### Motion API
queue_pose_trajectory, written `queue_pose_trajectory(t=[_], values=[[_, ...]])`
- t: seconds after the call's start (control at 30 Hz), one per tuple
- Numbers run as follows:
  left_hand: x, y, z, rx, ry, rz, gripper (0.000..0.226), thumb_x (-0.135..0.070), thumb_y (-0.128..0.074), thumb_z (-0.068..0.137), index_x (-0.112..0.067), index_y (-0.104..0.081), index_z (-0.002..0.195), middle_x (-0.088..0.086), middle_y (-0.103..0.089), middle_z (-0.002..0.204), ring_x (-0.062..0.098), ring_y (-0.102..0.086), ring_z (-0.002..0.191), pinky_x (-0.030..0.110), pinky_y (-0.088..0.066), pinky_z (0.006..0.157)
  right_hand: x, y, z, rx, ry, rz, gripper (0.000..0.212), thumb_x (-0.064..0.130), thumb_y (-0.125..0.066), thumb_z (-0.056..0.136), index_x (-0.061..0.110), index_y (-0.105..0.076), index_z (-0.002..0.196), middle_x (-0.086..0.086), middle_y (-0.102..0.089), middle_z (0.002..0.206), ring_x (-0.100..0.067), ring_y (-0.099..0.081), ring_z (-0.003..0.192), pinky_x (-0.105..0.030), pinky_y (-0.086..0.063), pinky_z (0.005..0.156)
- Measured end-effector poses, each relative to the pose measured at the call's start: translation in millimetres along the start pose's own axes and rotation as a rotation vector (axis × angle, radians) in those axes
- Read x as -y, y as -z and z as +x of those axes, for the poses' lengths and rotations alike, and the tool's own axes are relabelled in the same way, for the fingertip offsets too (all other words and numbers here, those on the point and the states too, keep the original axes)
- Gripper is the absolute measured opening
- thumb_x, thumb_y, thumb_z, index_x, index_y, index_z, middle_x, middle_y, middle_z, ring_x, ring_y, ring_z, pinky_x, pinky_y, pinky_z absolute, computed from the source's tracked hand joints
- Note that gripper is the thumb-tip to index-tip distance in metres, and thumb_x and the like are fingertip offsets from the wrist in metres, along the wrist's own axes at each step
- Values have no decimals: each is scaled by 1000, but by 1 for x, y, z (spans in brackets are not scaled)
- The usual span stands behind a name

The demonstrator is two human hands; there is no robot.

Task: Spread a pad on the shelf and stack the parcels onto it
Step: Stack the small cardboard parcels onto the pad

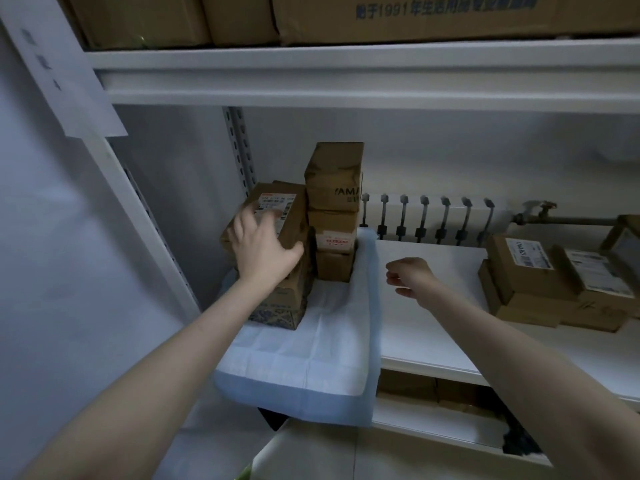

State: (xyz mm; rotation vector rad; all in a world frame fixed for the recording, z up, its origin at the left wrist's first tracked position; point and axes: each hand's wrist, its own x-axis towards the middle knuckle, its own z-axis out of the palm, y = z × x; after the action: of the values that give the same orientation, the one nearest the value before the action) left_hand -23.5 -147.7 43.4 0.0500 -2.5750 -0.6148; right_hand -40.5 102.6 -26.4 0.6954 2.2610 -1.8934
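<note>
A pale blue pad [311,355] covers the left end of the white shelf [433,317] and hangs over its front edge. Two stacks of brown parcels stand on it. The left stack is topped by a labelled parcel [277,209], and my left hand [259,251] lies on that parcel with fingers spread over its label and side. The right stack [334,216] is taller, with a "YAMA" box on top. My right hand [410,277] hovers over the bare shelf beside the pad, fingers loosely curled, holding nothing.
More labelled parcels [554,282] lie at the right end of the shelf. A white radiator [426,218] and a pipe run behind it. Large cartons [381,15] fill the shelf above. A paper sign [65,74] hangs on the left upright.
</note>
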Motion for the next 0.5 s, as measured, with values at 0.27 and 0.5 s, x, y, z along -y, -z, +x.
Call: queue_pose_trajectory(t=[0.27, 0.5], values=[[-80, -18, -9, 182, -320, -272, 32, -15, -66, 75, -16, -64, 107, 7, -53, 121, 22, -52, 110, 26, -46, 86, -7, 27, -3, -38, 57, -26, 13, 12, -54, 94, 6, -61, 103, -5, -60, 80, -19, -59, 80, -32, -45, 78], [-149, -66, -18, 343, -478, -298, 32, -19, -65, 79, -16, -61, 111, 6, -52, 117, 19, -51, 106, 22, -40, 80, -28, 98, 5, -241, 98, -195, 20, 12, -52, 94, 5, -60, 112, -13, -64, 100, -27, -63, 93, -35, -50, 73]])
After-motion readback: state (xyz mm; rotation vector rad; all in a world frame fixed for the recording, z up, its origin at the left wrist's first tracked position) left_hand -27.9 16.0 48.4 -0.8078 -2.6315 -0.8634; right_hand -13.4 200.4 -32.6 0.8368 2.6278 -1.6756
